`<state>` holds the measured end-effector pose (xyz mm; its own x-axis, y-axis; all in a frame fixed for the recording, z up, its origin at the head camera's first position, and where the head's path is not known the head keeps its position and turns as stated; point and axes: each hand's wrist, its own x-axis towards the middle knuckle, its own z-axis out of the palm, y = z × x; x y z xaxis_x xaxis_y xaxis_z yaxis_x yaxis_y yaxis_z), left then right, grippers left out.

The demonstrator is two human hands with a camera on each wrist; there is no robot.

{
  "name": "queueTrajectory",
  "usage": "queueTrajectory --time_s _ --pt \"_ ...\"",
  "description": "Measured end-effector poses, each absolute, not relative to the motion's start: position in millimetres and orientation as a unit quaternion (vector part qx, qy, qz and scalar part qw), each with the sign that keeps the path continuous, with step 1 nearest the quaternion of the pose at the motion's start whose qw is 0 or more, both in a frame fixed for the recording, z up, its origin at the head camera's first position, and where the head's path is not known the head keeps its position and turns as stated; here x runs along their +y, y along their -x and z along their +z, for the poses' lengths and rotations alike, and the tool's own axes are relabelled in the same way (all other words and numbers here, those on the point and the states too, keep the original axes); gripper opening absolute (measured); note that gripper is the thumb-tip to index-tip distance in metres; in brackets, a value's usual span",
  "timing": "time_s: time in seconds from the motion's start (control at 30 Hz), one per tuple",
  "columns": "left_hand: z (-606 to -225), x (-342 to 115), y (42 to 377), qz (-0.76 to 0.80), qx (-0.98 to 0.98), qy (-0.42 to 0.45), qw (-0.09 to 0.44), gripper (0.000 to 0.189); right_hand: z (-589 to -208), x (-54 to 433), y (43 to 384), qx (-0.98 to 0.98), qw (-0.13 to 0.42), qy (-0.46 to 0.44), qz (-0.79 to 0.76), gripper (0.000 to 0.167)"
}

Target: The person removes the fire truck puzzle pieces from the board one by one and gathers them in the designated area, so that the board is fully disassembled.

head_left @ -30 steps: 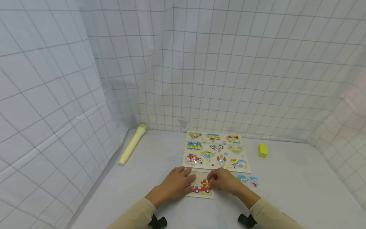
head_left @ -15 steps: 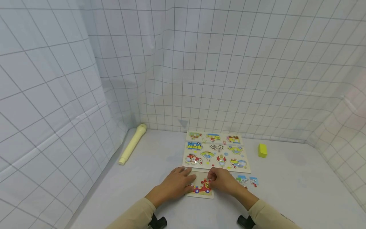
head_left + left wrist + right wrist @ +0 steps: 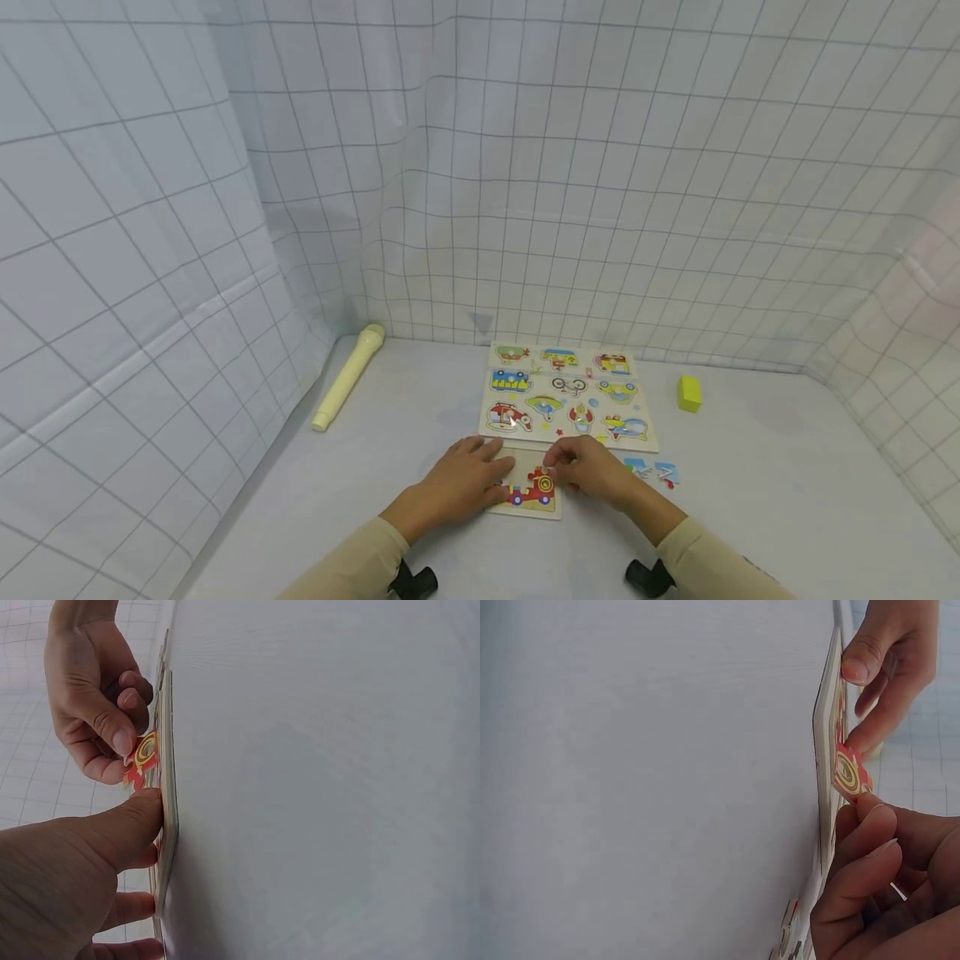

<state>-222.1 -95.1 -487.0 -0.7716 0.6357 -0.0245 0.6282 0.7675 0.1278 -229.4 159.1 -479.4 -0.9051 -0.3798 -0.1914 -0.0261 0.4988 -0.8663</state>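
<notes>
My left hand (image 3: 463,482) lies with spread fingers on a small wooden puzzle board (image 3: 528,460), its thumb at the board's near edge in the left wrist view. Part of a red train picture with blue wheels shows on the board. My right hand (image 3: 588,471) pinches a red puzzle piece with a yellow swirl (image 3: 847,774) between thumb and forefinger. In both wrist views that piece stands tilted, its lower edge right at the board's surface. Several loose puzzle pieces (image 3: 666,474) lie on the table to the right of my right hand, partly hidden by it in the head view.
Behind the small board lie larger vehicle peg-puzzle boards (image 3: 558,431), partly overlapping. A yellow block (image 3: 689,394) stands to the right. At the far left is a pale yellow stick with a rounded end (image 3: 348,379). Grid-patterned white cloth (image 3: 525,208) walls the table.
My right hand has lifted slightly and drawn a little to the right, still holding the red piece. My left hand stays where it was on the board.
</notes>
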Motion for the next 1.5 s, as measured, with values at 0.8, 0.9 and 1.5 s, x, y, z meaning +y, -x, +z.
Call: queueTrajectory --time_s 0.8,0.9,1.5 --pt "-488.7 -85.3 213.6 0.073 0.898 -0.421 0.103 0.055 -479.6 159.5 230.5 0.842 0.189 0.114 -0.492 0.006" --pt "-490.1 -85.8 213.6 0.074 0.898 -0.42 0.108 0.055 -480.4 159.7 231.2 0.842 0.194 0.103 -0.493 0.006" --pt "-486.7 -86.1 210.7 0.091 0.896 -0.421 0.112 0.053 -472.9 201.5 227.3 0.82 0.185 0.05 -0.539 0.015"
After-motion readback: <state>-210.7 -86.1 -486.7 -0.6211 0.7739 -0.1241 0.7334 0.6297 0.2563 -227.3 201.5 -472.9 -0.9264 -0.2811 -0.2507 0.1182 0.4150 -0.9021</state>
